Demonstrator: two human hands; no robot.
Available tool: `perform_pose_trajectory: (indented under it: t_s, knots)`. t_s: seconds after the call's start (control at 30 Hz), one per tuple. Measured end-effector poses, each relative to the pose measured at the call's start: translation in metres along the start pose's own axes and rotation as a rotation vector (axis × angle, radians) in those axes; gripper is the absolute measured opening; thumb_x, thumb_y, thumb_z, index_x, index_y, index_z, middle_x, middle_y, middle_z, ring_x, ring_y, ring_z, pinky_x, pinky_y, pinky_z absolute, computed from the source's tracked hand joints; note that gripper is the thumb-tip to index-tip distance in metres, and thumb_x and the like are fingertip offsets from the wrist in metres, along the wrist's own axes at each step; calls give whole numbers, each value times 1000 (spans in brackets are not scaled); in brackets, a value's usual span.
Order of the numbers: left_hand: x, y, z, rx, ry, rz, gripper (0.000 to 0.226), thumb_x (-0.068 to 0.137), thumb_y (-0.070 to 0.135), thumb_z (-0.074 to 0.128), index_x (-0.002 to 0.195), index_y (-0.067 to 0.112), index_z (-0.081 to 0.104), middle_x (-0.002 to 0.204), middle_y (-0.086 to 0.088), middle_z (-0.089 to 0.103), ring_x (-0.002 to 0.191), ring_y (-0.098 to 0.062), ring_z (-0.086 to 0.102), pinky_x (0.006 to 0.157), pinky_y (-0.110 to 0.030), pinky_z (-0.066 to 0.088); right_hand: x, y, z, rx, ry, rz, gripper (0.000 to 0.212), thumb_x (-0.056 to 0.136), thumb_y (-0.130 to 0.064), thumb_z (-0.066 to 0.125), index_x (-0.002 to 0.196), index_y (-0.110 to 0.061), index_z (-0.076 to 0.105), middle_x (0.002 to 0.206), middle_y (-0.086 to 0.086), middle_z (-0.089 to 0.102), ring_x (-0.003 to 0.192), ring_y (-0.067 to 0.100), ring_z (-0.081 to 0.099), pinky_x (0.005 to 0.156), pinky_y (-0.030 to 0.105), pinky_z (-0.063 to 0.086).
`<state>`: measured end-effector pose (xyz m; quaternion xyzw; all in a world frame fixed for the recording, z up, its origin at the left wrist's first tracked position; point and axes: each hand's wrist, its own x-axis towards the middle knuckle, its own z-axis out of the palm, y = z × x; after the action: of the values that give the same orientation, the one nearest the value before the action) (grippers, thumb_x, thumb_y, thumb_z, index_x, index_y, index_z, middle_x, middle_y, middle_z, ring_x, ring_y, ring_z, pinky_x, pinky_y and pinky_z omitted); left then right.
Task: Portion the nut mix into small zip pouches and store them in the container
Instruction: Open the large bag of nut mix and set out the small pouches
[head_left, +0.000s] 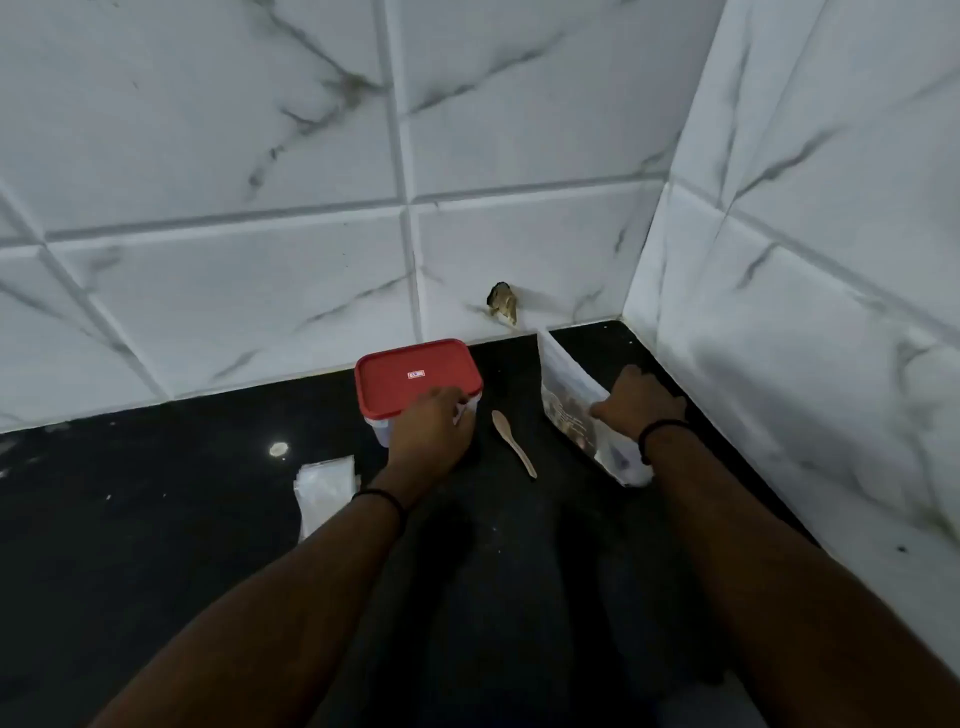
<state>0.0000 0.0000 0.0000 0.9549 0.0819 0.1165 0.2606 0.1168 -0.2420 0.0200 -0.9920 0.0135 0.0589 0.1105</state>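
Observation:
A clear container with a red lid stands on the black counter near the back wall. My left hand lies over its near right corner, fingers curled on the lid's edge. To the right stands a clear bag of nut mix, upright and leaning. My right hand grips its right side, thumb on the front. A wooden spoon lies flat between the container and the bag. A stack of small clear zip pouches lies left of my left forearm.
The black counter ends at white marble-tiled walls at the back and on the right, forming a corner behind the bag. A chipped hole shows in the back tile. A small white speck lies on the counter at left.

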Motion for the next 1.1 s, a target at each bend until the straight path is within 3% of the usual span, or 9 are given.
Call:
perform_pose_trajectory:
  t_s: [0.13, 0.33, 0.5, 0.6, 0.7, 0.83, 0.93, 1.03, 1.1]
  knots:
    - [2, 8, 10, -134, -115, -96, 22, 99, 30, 54, 115, 20, 66, 100, 1, 69, 85, -9, 62, 73, -26, 51, -4, 17, 7, 154, -255, 12, 57, 85, -29, 72, 131, -4, 51, 124, 17, 60, 101, 28, 59, 77, 32, 45]
    - [1, 13, 19, -317, -254, -217, 18, 100, 25, 56, 115, 20, 62, 96, -1, 68, 83, -10, 64, 80, -32, 57, -12, 15, 16, 267, -165, 37, 29, 86, -17, 62, 111, -1, 63, 99, 14, 63, 85, 30, 60, 70, 31, 45]
    - [-3, 24, 13, -489, -260, -258, 13, 101, 22, 53, 110, 19, 62, 91, -1, 69, 70, -7, 63, 52, -11, 44, -27, 4, -3, 368, -33, -13, 16, 85, -14, 60, 99, -8, 59, 93, 11, 62, 74, 22, 57, 61, 27, 40]
    - [-7, 29, -1, -561, -255, -245, 12, 102, 20, 52, 102, 20, 64, 88, -3, 71, 64, -7, 62, 45, -9, 41, -47, -8, -20, 450, -11, -67, 14, 84, -14, 61, 97, -10, 57, 90, 7, 61, 72, 18, 56, 58, 27, 39]
    - [-17, 30, -16, -638, -279, -253, 14, 102, 26, 51, 96, 25, 63, 90, -4, 72, 65, -11, 64, 51, -16, 46, -79, -21, -33, 491, 12, -149, 11, 85, -15, 63, 91, -13, 53, 82, 3, 58, 69, 15, 56, 54, 26, 38]
    - [-38, 29, -31, -876, -329, -326, 31, 103, 37, 49, 114, 12, 62, 98, -12, 73, 75, -21, 67, 60, -30, 49, -124, -44, -33, 517, 27, -277, 19, 83, -15, 65, 93, -19, 49, 79, -3, 58, 70, 16, 61, 59, 32, 52]
    - [-57, 33, -41, -1035, -331, -421, 38, 99, 51, 48, 118, 19, 57, 108, -10, 69, 93, -25, 69, 70, -36, 54, -149, -59, -15, 514, -17, -311, 30, 82, -17, 67, 101, -21, 43, 86, -3, 60, 74, 20, 64, 66, 39, 55]
    - [-72, 29, -43, -1020, -352, -510, 37, 91, 61, 51, 115, 33, 53, 120, -4, 61, 107, -26, 65, 87, -45, 56, -167, -64, 10, 535, -133, -361, 40, 85, -24, 71, 106, -26, 36, 95, -9, 57, 75, 5, 61, 58, 17, 47]
    - [-79, 26, -42, -976, -330, -554, 50, 88, 62, 56, 125, 27, 52, 122, -2, 61, 106, -24, 65, 87, -47, 57, -174, -68, 18, 562, -236, -389, 44, 88, -26, 71, 111, -31, 34, 103, -12, 53, 81, 2, 60, 60, 13, 47]
